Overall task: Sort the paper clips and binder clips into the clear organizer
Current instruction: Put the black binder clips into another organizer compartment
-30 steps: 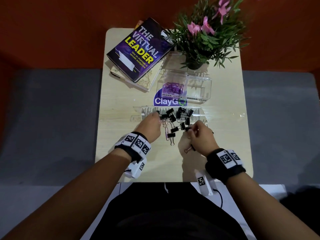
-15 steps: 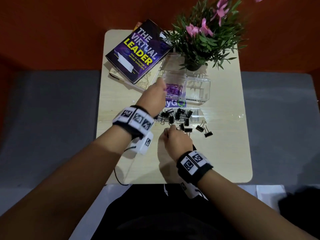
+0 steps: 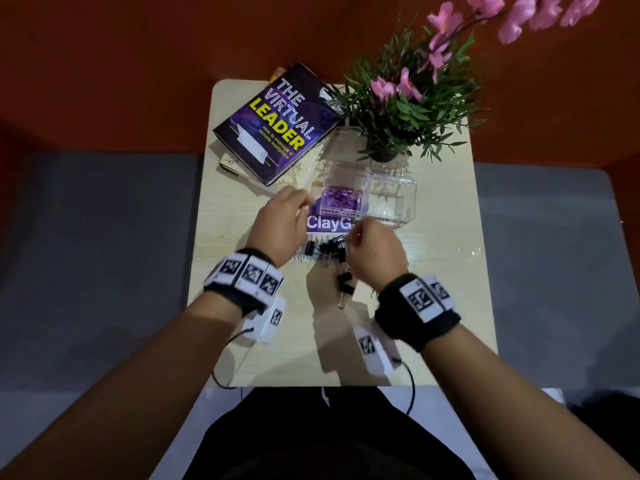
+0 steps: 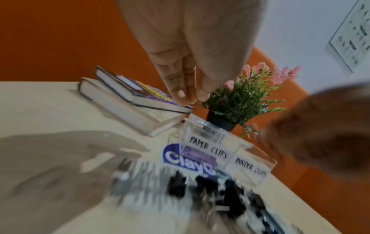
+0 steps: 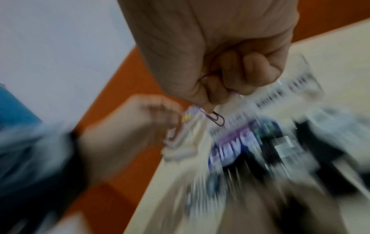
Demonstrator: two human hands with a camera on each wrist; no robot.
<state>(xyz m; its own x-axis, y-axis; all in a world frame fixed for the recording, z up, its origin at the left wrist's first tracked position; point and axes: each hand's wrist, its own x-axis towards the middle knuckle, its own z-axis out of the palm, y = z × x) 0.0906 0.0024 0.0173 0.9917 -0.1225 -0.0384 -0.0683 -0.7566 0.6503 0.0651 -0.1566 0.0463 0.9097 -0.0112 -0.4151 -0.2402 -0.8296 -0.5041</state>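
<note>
Head view: both hands up at the clear organizer (image 3: 391, 188) in mid-table (image 3: 450, 306), binder clips (image 3: 325, 249) heaped just in front of it.
Right hand: the right hand (image 5: 224, 52) has its fingers curled tight, pinching a purple paper clip (image 5: 215, 119) at the fingertips — clip dangling free, clearly in transit.
Left hand: the left hand (image 3: 282, 221) is beside the organizer's left wall; in its wrist view the fingers run straight and close together, nothing visible between them.
Organizer: left cell, labelled PAPER CLIPS, already holds a purple pile (image 3: 341, 201); the right cell, labelled for binder clips, looks bare.
Step in hand: paper clips going in, I'd say; binder clips not yet started.
Next move: carry the clip over the left cell and release — a small target with a low wall.
Around: stacked books (image 3: 277, 129) and a potted plant (image 3: 401, 109) crowd the far side.
In the way: the left hand sits close to the drop lane, and a ClayGo sticker (image 3: 325, 223) lies under the front edge.
</note>
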